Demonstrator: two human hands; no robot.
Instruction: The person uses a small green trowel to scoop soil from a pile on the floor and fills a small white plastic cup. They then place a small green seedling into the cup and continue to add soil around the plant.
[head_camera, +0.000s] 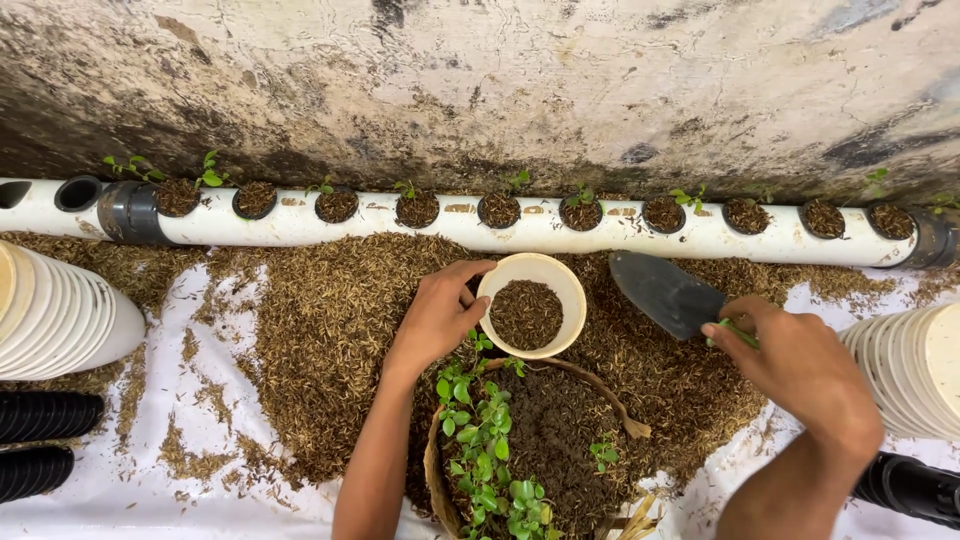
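My left hand grips the near-left rim of a cream cup, fingers curled around its side and thumb against the wall. The cup is part filled with brown husk and sits on the husk heap, just in front of the white pipe. My right hand is closed around the green handle of a trowel; its dark blade points up and left, empty, hanging just right of the cup and not touching it.

Below the cup, between my forearms, lies a coir basket of dark soil with small green seedlings bunched along its left side. The pipe runs across the foot of the stained wall, and its row of round holes holds net pots packed with husk, several showing tiny sprouts. The heap is spread over a white sheet. Stacks of cream cups lie on their sides at both edges, and black pots lie at lower left.
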